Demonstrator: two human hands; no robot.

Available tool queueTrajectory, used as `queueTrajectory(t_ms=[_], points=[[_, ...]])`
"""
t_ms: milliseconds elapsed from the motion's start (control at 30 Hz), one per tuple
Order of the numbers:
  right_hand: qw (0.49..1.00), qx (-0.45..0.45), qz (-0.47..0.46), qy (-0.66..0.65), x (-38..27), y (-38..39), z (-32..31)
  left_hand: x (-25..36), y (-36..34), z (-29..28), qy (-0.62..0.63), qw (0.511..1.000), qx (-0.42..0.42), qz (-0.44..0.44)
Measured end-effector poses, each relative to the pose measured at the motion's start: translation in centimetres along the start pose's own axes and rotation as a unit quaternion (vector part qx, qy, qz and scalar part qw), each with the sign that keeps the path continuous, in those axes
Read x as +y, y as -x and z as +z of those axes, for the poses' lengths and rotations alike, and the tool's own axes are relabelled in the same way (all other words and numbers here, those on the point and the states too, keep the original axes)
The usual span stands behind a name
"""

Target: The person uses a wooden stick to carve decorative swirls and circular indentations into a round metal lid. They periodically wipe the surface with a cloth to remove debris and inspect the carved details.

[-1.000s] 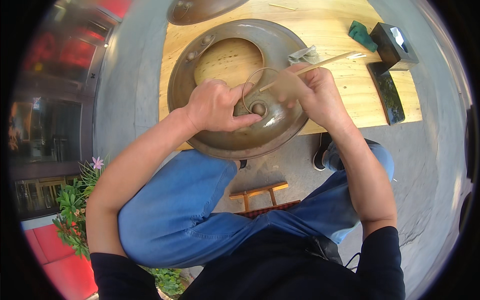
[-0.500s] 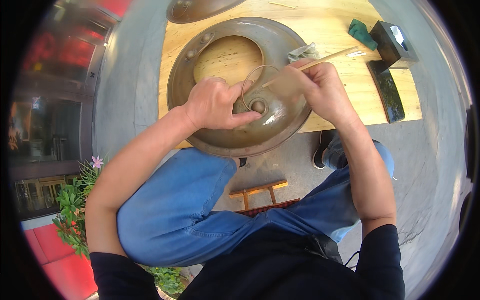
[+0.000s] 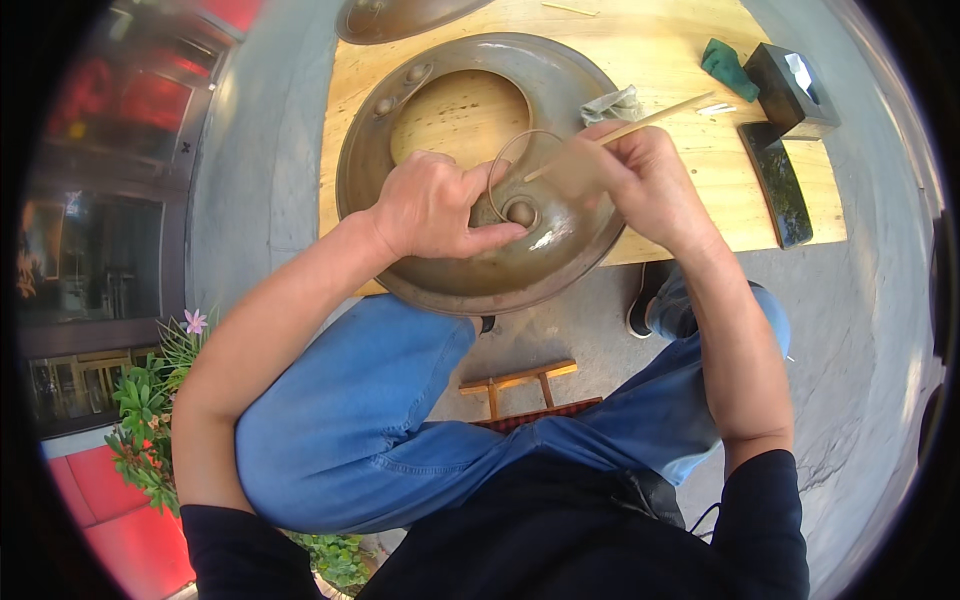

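A round, bronze-grey metal pan (image 3: 480, 280) with a large cut-out and domed bumps rests on the wooden table. My left hand (image 3: 435, 205) curls at the cut-out's edge, thumb lying on the pan beside the lower bump (image 3: 519, 213) and forefinger touching a thin ring (image 3: 544, 131) around it. My right hand (image 3: 645, 185), partly blurred, is closed on a pale wooden stick (image 3: 668, 110), whose lower end points down over the pan near the ring. A crumpled grey cloth (image 3: 603, 105) lies just behind the right hand.
The table (image 3: 680, 220) also holds another metal pan (image 3: 400, 15) at the back, a thin stick (image 3: 570, 9), a green cloth (image 3: 725, 68), a black tissue box (image 3: 795, 95) and a phone (image 3: 775, 185). A wooden stool (image 3: 515, 385) is between my legs; plants (image 3: 145, 430) stand left.
My right hand and its stick have shifted slightly to the right since a second ago, with the fingertips still blurred by motion. My left hand holds nearly the same position on the pan.
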State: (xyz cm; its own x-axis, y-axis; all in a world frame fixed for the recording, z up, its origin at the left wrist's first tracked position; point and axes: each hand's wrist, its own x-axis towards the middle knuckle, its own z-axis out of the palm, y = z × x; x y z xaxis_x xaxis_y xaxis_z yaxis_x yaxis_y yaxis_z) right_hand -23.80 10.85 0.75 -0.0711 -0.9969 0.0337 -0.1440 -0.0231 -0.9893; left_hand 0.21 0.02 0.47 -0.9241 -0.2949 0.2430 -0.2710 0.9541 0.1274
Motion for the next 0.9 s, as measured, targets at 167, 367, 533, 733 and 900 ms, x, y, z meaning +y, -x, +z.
queueTrajectory(t_ms=[167,367,533,733,900], points=[[1.0,0.001,-0.019,0.022,-0.7,0.9,1.4,-0.2,-0.1,0.2,0.007,1.0,0.004,0.004],[1.0,-0.008,-0.005,0.006,-0.2,0.7,0.6,-0.1,-0.2,0.1,0.012,1.0,0.002,0.003],[1.0,-0.002,0.0,0.008,0.4,-0.2,-0.9,0.0,-0.2,0.1,0.021,1.0,0.009,0.002],[0.999,-0.01,-0.022,0.022,-0.3,0.5,0.9,-0.2,-0.1,0.1,0.029,1.0,0.006,0.004],[1.0,-0.012,-0.008,0.02,-0.5,0.7,0.8,-0.2,-0.3,0.2,0.031,0.999,-0.008,-0.003]])
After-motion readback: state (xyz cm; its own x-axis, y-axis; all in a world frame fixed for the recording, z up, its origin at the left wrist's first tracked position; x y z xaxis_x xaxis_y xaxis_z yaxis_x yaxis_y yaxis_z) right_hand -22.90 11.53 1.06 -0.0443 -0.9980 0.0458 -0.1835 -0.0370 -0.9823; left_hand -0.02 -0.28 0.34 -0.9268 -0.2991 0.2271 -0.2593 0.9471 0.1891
